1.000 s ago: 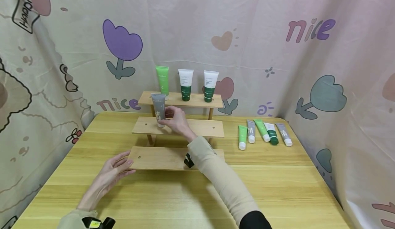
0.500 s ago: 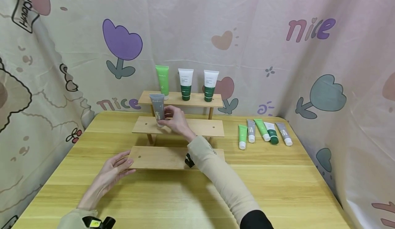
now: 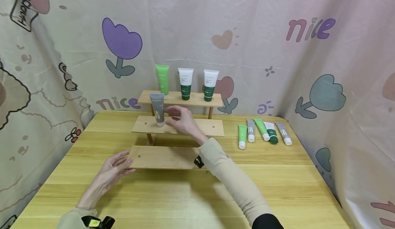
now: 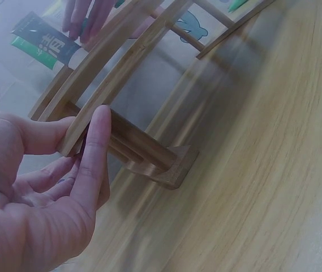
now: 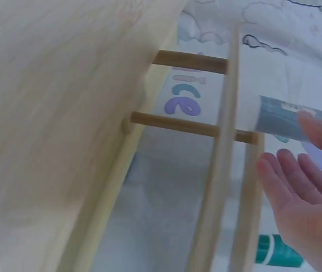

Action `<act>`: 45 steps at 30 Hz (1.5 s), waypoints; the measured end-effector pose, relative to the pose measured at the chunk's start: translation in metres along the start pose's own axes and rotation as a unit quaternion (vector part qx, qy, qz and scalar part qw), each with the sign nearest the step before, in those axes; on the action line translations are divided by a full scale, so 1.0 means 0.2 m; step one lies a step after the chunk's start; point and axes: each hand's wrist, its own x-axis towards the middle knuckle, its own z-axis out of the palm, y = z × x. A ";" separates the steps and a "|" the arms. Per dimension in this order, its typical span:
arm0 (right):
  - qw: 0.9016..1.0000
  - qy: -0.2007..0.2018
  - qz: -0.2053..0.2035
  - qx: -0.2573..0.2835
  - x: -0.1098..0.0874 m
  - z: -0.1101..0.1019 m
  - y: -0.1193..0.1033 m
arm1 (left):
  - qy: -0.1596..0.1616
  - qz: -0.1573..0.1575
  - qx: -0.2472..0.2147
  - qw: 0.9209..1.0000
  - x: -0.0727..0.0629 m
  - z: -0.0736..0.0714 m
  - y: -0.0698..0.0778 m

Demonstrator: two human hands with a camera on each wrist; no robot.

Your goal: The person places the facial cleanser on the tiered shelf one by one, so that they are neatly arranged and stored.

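Note:
A three-tier wooden display stand (image 3: 166, 158) rises in steps on the table. My left hand (image 3: 112, 174) grips the left end of its lowest tier; in the left wrist view the thumb and fingers (image 4: 95, 150) pinch the board's edge. On the left part of the middle tier a grey squeeze tube (image 3: 158, 109) stands upright on its white cap. Just right of that tube is my right hand (image 3: 184, 122), fingers relaxed and parted, holding nothing. Along the top tier stand a bright green tube (image 3: 162, 80) and two white-and-dark-green tubes (image 3: 186, 83).
Several more tubes lie on the table to the right of the stand, among them a small green tube (image 3: 242, 136), a grey tube (image 3: 251, 131) and a white-and-green tube (image 3: 271, 133). A printed curtain (image 3: 247, 23) hangs behind the wooden table (image 3: 277, 188) and along both sides.
My right hand has let go of the grey tube and moved slightly right, leaving it upright on the middle tier. The left hand keeps its grip on the stand.

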 end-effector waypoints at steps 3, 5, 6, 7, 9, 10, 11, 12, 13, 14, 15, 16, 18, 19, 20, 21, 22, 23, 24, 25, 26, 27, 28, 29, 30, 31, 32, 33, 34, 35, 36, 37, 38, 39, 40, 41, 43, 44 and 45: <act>1.000 -0.008 -0.007 0.000 -0.04 -0.05 -0.01 | -0.002 0.001 0.003 1.000 0.00 0.00 0.00; 1.000 -0.013 -0.017 -0.001 -0.06 -0.09 -0.01 | -0.003 0.000 0.005 1.000 0.00 0.00 0.00; 1.000 -0.016 -0.022 0.000 -0.08 -0.11 -0.01 | -0.003 0.000 0.004 1.000 0.00 0.00 0.00; 0.999 -0.018 -0.027 0.002 -0.10 -0.13 -0.01 | -0.003 -0.001 0.004 1.000 0.00 0.00 0.00; 0.999 -0.020 -0.032 0.002 -0.14 -0.18 0.00 | -0.002 -0.003 0.002 1.000 0.00 0.00 0.00; 0.999 -0.019 -0.034 0.002 -0.16 -0.20 0.01 | -0.003 -0.004 0.002 1.000 0.00 0.00 0.01; 0.999 -0.016 -0.035 0.003 -0.18 -0.22 0.01 | -0.003 -0.005 0.002 1.000 0.00 0.00 0.01; 0.999 -0.013 -0.037 0.002 -0.20 -0.24 0.02 | -0.003 -0.006 0.002 1.000 0.00 0.00 0.01; 0.999 -0.007 -0.038 0.000 -0.22 -0.26 0.03 | -0.003 -0.006 0.002 1.000 0.00 0.00 0.01; 0.999 0.000 -0.041 -0.001 -0.24 -0.29 0.05 | -0.003 -0.007 0.002 1.000 0.00 0.00 0.01; 0.999 0.006 -0.045 0.000 -0.26 -0.31 0.06 | -0.002 -0.008 0.003 1.000 0.00 0.00 0.01; 0.999 0.013 -0.049 0.002 -0.28 -0.33 0.08 | -0.001 -0.009 0.003 1.000 0.00 0.00 0.01; 0.998 0.025 -0.058 0.005 -0.32 -0.36 0.11 | 0.001 -0.010 0.004 1.000 0.00 0.00 0.01; 0.998 0.031 -0.061 0.007 -0.34 -0.38 0.12 | 0.002 -0.011 0.004 1.000 0.00 0.00 0.01; 0.997 0.035 -0.063 0.010 -0.35 -0.40 0.14 | 0.002 -0.012 0.005 1.000 0.00 0.00 0.01; 0.997 0.039 -0.064 0.011 -0.37 -0.42 0.15 | 0.002 -0.012 0.005 1.000 0.00 0.00 0.01; 0.997 0.044 -0.061 0.009 -0.38 -0.44 0.16 | 0.002 -0.013 0.006 1.000 0.00 0.00 0.01; 0.997 0.048 -0.059 0.007 -0.40 -0.46 0.17 | 0.001 -0.013 0.005 1.000 0.00 0.00 0.01; 0.997 0.053 -0.056 0.006 -0.41 -0.48 0.19 | 0.000 -0.013 0.005 1.000 0.00 0.00 0.01; 0.997 0.058 -0.053 0.002 -0.43 -0.50 0.20 | -0.001 -0.013 0.005 1.000 0.00 0.00 0.01; 0.997 0.062 -0.049 -0.002 -0.44 -0.52 0.21 | -0.001 -0.013 0.004 1.000 0.00 0.00 0.01; 0.997 0.067 -0.044 -0.006 -0.46 -0.53 0.23 | -0.001 -0.013 0.003 1.000 0.00 0.00 0.01; 0.997 0.074 -0.038 -0.009 -0.47 -0.55 0.24 | -0.001 -0.013 0.003 1.000 0.00 0.00 0.01; 0.996 0.079 -0.035 -0.009 -0.49 -0.57 0.25 | -0.001 -0.013 0.002 1.000 0.00 0.00 0.01; 0.996 0.085 -0.031 -0.009 -0.50 -0.59 0.26 | 0.000 -0.013 0.002 1.000 0.00 0.00 0.01; 0.996 0.090 -0.028 -0.009 -0.51 -0.60 0.27 | 0.000 -0.013 0.003 1.000 0.00 0.00 0.01; 0.995 0.095 -0.025 -0.009 -0.52 -0.62 0.28 | 0.001 -0.014 0.003 1.000 0.00 0.00 0.01; 0.995 0.099 -0.024 -0.008 -0.53 -0.63 0.29 | 0.002 -0.014 0.005 1.000 0.00 0.00 0.01; 0.994 0.104 -0.026 -0.005 -0.55 -0.64 0.30 | 0.002 -0.013 0.005 1.000 0.00 0.00 0.01; 0.994 0.110 -0.029 -0.004 -0.56 -0.65 0.31 | 0.002 -0.013 0.006 1.000 0.00 0.00 0.01; 0.993 0.115 -0.032 -0.005 -0.57 -0.67 0.33 | 0.002 -0.012 0.006 1.000 0.00 0.00 0.01; 0.992 0.119 -0.035 -0.004 -0.58 -0.68 0.34 | 0.001 -0.012 0.007 1.000 0.00 0.00 0.01; 0.992 0.123 -0.037 -0.005 -0.58 -0.69 0.36 | 0.001 -0.011 0.006 1.000 0.00 0.00 0.01; 0.991 0.128 -0.039 -0.007 -0.59 -0.70 0.37 | 0.002 -0.010 0.006 1.000 0.00 0.00 0.01; 0.990 0.132 -0.041 -0.009 -0.60 -0.71 0.39 | 0.002 -0.010 0.006 1.000 0.00 0.00 0.01; 0.990 0.134 -0.042 -0.015 -0.61 -0.72 0.40 | 0.002 -0.009 0.006 1.000 0.00 0.00 0.01; 0.990 0.133 -0.039 -0.026 -0.63 -0.74 0.43 | 0.003 -0.008 0.004 1.000 -0.01 0.00 0.01; 0.990 0.133 -0.036 -0.034 -0.64 -0.75 0.44 | 0.003 -0.008 0.005 1.000 -0.01 0.00 0.00; 0.990 0.132 -0.032 -0.042 -0.65 -0.76 0.46 | 0.003 -0.007 0.005 1.000 -0.01 0.00 0.01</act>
